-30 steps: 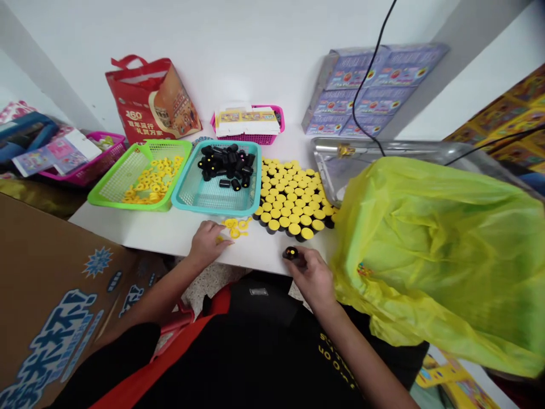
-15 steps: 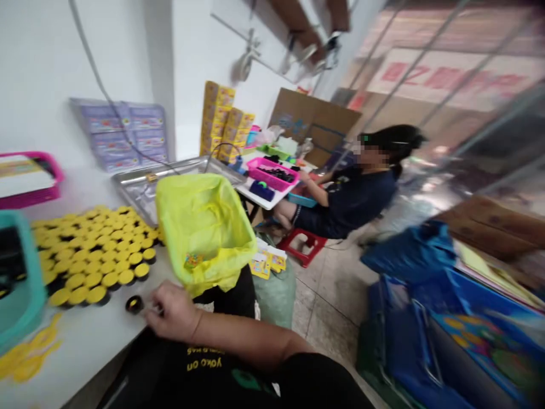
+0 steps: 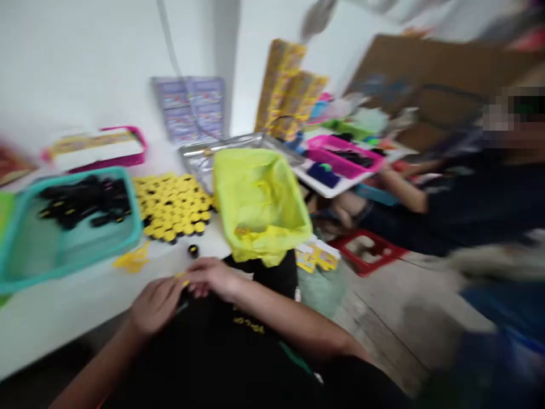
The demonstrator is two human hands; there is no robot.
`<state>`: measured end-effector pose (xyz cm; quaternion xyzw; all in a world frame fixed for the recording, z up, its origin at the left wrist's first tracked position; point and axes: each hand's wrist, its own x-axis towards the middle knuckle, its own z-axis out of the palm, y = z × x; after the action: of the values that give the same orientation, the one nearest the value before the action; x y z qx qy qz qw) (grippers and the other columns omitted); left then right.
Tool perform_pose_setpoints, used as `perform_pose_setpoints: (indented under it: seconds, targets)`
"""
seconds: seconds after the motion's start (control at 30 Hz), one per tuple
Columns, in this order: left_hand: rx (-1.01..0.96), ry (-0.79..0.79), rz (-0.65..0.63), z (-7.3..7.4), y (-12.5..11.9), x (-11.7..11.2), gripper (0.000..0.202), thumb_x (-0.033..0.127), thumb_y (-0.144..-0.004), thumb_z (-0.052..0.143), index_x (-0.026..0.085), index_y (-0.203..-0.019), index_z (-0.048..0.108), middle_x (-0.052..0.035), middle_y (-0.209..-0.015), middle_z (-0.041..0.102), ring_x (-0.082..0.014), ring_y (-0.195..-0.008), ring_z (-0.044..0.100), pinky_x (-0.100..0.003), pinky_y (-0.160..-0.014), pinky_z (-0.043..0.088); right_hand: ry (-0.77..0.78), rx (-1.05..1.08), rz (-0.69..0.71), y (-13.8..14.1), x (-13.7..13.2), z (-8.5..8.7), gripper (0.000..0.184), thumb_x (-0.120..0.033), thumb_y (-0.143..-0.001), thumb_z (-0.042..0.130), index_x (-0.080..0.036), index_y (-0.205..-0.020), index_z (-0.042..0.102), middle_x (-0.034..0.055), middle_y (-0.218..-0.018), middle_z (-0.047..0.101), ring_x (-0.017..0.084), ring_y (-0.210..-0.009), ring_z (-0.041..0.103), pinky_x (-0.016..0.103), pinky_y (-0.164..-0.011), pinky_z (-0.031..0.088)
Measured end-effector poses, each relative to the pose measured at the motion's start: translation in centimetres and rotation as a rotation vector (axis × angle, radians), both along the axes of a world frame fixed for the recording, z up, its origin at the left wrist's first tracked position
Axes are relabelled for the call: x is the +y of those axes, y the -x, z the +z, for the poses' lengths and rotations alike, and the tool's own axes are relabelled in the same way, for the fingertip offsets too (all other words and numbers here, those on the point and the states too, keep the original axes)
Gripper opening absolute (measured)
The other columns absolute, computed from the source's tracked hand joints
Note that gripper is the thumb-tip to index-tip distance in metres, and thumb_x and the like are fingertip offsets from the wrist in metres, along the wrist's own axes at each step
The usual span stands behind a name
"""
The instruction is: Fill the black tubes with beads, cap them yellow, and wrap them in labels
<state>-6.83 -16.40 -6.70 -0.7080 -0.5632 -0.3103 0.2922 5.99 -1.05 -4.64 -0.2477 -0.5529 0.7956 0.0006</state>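
Observation:
My left hand (image 3: 155, 304) and my right hand (image 3: 210, 278) meet at the front edge of the white table (image 3: 63, 315), fingers curled and touching. A small yellow piece (image 3: 183, 279) shows between the fingertips; the picture is smeared and what my right hand holds is hidden. One black cap with a yellow centre (image 3: 193, 250) stands alone on the table just beyond my hands. A few loose yellow rings (image 3: 131, 260) lie to the left. Behind them stands a block of several yellow-topped black caps (image 3: 172, 204).
A teal basket (image 3: 25, 267) holds black caps. A yellow plastic bag (image 3: 259, 204) hangs open at the table's right end, with a metal tray (image 3: 200, 156) behind it. Another person (image 3: 468, 204) sits at a table to the right, with a red stool (image 3: 368, 250) beside them.
The view has swung back leftward from the seated person. My left hand has come into sight and joined my right hand at the table edge; the single black cap stands apart from them.

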Motion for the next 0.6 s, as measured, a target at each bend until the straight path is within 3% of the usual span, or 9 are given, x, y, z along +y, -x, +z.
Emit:
perform_pose_setpoints:
  seconds: [0.07,0.17,0.3,0.43,0.5,0.6]
  targets:
    - [0.08,-0.012,-0.021,-0.8,-0.5,1.0,0.026,0.009,-0.087,0.06,0.017,-0.111,0.068,-0.0115,-0.097,0.073,-0.0216,-0.087,0.069,-0.032,-0.079,0.057,0.065,-0.002,-0.127,-0.8,0.5,-0.4,0.041,-0.043,-0.055,0.086,-0.016,-0.079,0.066,-0.0036,-0.055,0.061,0.009,-0.044,0.052,0.02,-0.043,0.034]
    - [-0.116,0.033,-0.008,-0.9,-0.5,2.7,0.028,0.017,-0.084,0.068,0.018,-0.113,0.067,-0.0111,-0.095,0.071,-0.0202,-0.084,0.067,-0.03,-0.074,0.058,0.086,0.031,-0.238,-1.4,1.5,-0.9,0.035,-0.037,-0.057,0.084,-0.016,-0.077,0.065,-0.0037,-0.052,0.059,0.008,-0.041,0.047,0.02,-0.041,0.03]
    - [-0.74,0.128,0.074,0.0,-0.5,4.3,0.031,0.036,-0.083,0.072,0.017,-0.107,0.068,-0.0058,-0.08,0.065,-0.0144,-0.067,0.062,-0.024,-0.058,0.052,-0.03,0.112,-0.428,-0.8,2.4,-1.3,0.032,-0.037,-0.059,0.082,-0.017,-0.075,0.063,-0.0053,-0.051,0.057,0.007,-0.04,0.043,0.021,-0.042,0.028]
    - [-1.5,0.375,0.13,-0.1,-0.3,6.0,0.044,0.048,-0.088,0.061,0.014,-0.116,0.064,-0.0008,-0.07,0.06,-0.0107,-0.049,0.057,-0.02,-0.042,0.042,-0.104,0.132,-0.476,1.3,3.0,-2.0,0.034,-0.043,-0.061,0.081,-0.018,-0.073,0.061,-0.005,-0.052,0.055,0.008,-0.042,0.043,0.023,-0.043,0.028]
    - [-1.725,0.458,0.091,-0.4,-0.3,6.7,0.05,0.053,-0.086,0.06,0.013,-0.117,0.063,-0.001,-0.071,0.062,-0.0116,-0.047,0.059,-0.019,-0.037,0.038,-0.122,0.121,-0.481,2.3,3.1,-2.5,0.038,-0.048,-0.06,0.08,-0.019,-0.071,0.06,-0.0052,-0.052,0.054,0.009,-0.042,0.042,0.023,-0.043,0.028]
    - [-1.834,0.43,0.061,-0.6,-0.5,7.3,0.049,0.057,-0.082,0.064,0.013,-0.105,0.064,-0.0015,-0.07,0.063,-0.0122,-0.046,0.061,-0.018,-0.035,0.037,-0.145,0.118,-0.49,3.3,3.2,-3.0,0.041,-0.05,-0.058,0.082,-0.02,-0.071,0.058,-0.0067,-0.05,0.052,0.009,-0.042,0.041,0.024,-0.043,0.028]
